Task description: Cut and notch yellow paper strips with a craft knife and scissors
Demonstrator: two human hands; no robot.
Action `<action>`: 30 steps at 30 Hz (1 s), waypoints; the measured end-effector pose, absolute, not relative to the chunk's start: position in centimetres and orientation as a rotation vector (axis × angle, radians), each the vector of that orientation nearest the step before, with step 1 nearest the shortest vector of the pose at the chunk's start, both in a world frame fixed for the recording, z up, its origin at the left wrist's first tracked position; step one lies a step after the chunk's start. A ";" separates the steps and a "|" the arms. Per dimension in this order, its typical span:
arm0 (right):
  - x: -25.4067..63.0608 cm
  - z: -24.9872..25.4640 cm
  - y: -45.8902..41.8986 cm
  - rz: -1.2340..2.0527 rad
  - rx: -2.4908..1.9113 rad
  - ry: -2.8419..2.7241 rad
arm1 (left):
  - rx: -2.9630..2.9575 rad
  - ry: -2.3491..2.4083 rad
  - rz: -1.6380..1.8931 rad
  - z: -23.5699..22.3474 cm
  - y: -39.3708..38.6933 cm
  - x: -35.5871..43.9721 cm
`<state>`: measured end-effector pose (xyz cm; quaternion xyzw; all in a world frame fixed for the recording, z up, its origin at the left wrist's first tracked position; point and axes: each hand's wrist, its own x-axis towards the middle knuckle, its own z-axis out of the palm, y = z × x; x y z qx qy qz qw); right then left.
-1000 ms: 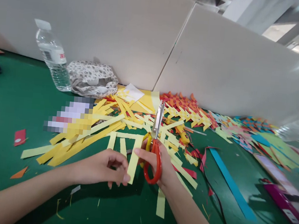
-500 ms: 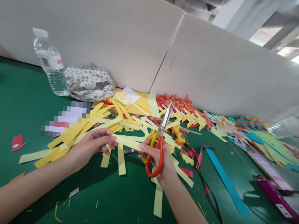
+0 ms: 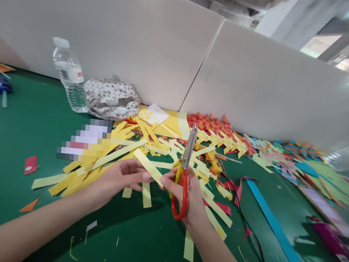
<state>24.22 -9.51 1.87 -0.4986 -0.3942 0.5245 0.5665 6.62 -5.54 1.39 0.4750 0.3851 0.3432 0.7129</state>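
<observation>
My right hand (image 3: 189, 186) is closed around a pair of scissors (image 3: 187, 153) with red and yellow handles, blades pointing up and away. Between its thumb and fingers it also pinches the near end of a pale yellow paper strip (image 3: 146, 165). The strip's far end sticks up free to the left. My left hand (image 3: 126, 180) is beside the strip, thumb and loosely curled fingers apart, the fingertips partly behind the paper. Below and behind both hands lies a loose heap of yellow paper strips (image 3: 96, 169).
A water bottle (image 3: 71, 82) and a patterned cloth pouch (image 3: 112, 100) stand by the white partition (image 3: 124, 39). Woven red and orange paper pieces (image 3: 212, 124) lie along it. At right are a blue strip (image 3: 273, 221), a black cable (image 3: 253, 239) and a purple device (image 3: 333, 241).
The strip's left end has come free of my left hand and swung up. The scissors have turned slightly more upright. The view has shifted a little to the left.
</observation>
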 end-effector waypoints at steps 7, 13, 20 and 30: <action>23.9 1.3 -9.6 1.244 -1.217 -0.982 | 1.078 0.939 0.792 1.2 -6.1 6.9; 23.8 1.0 -9.9 1.236 -1.267 -1.062 | 1.086 0.951 0.817 1.0 -5.8 7.1; 23.4 0.8 -10.1 1.163 -1.317 -1.154 | 1.205 0.977 0.752 0.5 -6.3 7.4; 24.6 2.3 -10.1 0.407 -1.891 -1.715 | 1.171 1.018 0.988 0.8 -4.4 6.2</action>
